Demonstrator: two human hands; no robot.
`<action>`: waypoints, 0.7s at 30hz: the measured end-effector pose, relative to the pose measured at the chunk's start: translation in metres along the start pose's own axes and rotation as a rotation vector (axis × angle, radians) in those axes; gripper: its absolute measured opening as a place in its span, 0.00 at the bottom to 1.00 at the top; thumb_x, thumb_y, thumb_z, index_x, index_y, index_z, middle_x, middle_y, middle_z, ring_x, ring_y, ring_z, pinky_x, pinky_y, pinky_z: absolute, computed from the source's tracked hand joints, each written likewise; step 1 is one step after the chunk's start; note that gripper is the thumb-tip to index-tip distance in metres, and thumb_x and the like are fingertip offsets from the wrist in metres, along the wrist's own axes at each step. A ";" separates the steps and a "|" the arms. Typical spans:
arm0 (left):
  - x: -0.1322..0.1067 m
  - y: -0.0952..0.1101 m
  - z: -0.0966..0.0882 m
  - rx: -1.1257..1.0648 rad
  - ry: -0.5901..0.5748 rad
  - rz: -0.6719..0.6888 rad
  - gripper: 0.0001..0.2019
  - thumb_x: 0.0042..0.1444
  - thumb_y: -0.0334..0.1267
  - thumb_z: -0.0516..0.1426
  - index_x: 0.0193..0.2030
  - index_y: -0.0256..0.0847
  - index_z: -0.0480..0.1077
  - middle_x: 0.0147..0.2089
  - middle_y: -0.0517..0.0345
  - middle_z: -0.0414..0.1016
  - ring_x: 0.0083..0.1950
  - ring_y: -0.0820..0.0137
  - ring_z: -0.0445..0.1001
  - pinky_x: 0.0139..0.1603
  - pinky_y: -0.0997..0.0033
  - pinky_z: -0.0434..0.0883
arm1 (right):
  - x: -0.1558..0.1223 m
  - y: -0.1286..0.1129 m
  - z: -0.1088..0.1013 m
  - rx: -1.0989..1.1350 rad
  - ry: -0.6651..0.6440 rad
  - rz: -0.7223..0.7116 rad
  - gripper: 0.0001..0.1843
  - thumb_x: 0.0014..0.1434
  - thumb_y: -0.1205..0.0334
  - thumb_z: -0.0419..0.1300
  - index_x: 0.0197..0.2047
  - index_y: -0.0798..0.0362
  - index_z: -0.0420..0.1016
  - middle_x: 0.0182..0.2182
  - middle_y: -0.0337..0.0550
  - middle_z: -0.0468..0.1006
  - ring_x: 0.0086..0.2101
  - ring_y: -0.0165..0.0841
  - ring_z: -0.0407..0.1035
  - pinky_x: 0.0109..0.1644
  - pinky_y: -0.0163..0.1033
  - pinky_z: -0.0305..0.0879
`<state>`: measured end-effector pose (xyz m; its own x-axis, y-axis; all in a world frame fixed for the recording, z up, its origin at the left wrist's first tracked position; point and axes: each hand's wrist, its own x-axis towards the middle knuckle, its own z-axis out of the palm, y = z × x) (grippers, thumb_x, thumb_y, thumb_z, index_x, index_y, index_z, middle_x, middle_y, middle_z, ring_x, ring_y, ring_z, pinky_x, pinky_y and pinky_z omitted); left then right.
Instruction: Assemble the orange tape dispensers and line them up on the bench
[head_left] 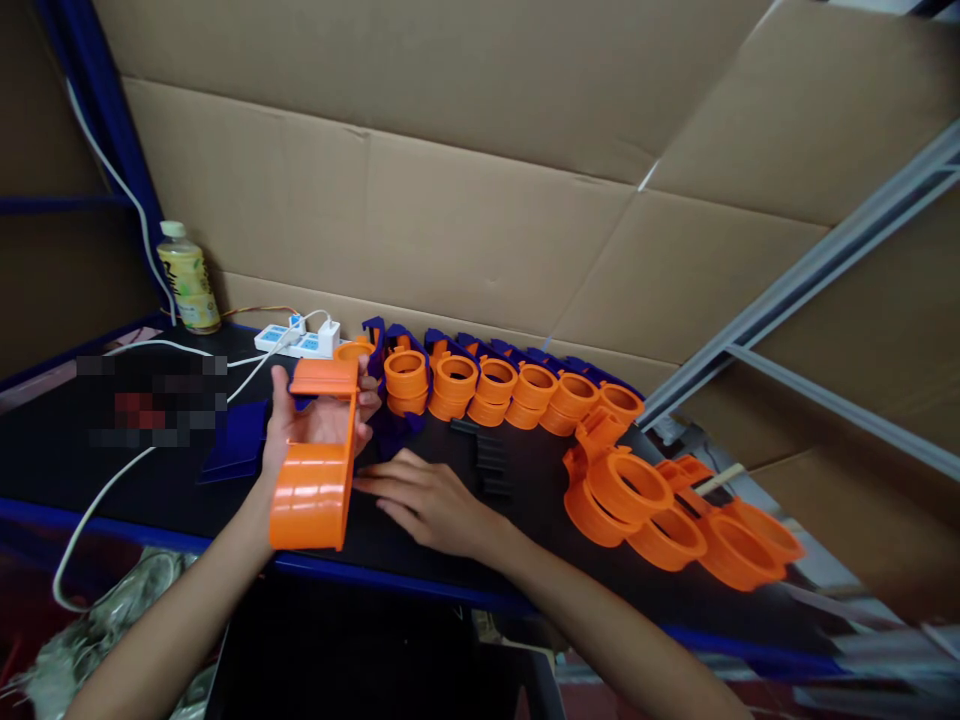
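Note:
My left hand (324, 420) is raised above the table, its palm showing through the gap in an orange plastic part (310, 497). The fingers curl round the far edge of that part, which has a wide curved band at the bottom and a narrower one on top. My right hand (431, 500) is low over the black table, fingers stretched toward the part's right edge. Whether the fingertips touch it I cannot tell. Just beyond the right hand lie several short black pieces (491, 462). Behind the hands stands a row of orange rings (496, 380) with dark blue parts (484, 347).
More orange ring parts (637, 485) are piled on the right, beside a pale stick (720, 478). Dark blue flat pieces (234, 442) lie left. A white power strip (296, 340), a trailing cable (97, 505) and a drink bottle (189, 280) occupy the back left. Cardboard (420, 210) walls the rear.

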<state>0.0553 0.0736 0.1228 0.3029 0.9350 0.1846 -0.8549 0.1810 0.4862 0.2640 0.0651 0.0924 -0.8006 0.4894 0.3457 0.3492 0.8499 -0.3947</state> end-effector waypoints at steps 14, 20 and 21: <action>-0.010 -0.005 0.000 0.101 -0.053 -0.009 0.34 0.42 0.60 0.67 0.52 0.41 0.72 0.38 0.51 0.73 0.33 0.66 0.73 0.32 0.67 0.76 | 0.000 0.003 0.016 -0.258 0.033 -0.179 0.12 0.67 0.69 0.57 0.51 0.50 0.77 0.46 0.48 0.78 0.47 0.37 0.69 0.47 0.40 0.72; -0.017 -0.006 0.010 0.120 -0.061 -0.008 0.34 0.43 0.61 0.66 0.52 0.42 0.71 0.37 0.54 0.71 0.31 0.68 0.71 0.32 0.67 0.76 | -0.002 0.004 0.000 -0.026 0.174 -0.047 0.22 0.65 0.71 0.56 0.60 0.48 0.72 0.43 0.47 0.72 0.44 0.35 0.68 0.45 0.39 0.72; -0.017 -0.006 0.012 0.115 -0.059 -0.011 0.34 0.43 0.60 0.66 0.53 0.41 0.71 0.37 0.54 0.71 0.31 0.68 0.71 0.32 0.67 0.76 | -0.003 0.005 -0.003 0.013 0.191 -0.026 0.20 0.65 0.71 0.55 0.58 0.48 0.74 0.42 0.46 0.71 0.43 0.34 0.68 0.44 0.38 0.71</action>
<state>0.0600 0.0532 0.1268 0.3389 0.9129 0.2273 -0.7988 0.1516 0.5821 0.2694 0.0687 0.0923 -0.7019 0.4968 0.5105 0.3226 0.8606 -0.3940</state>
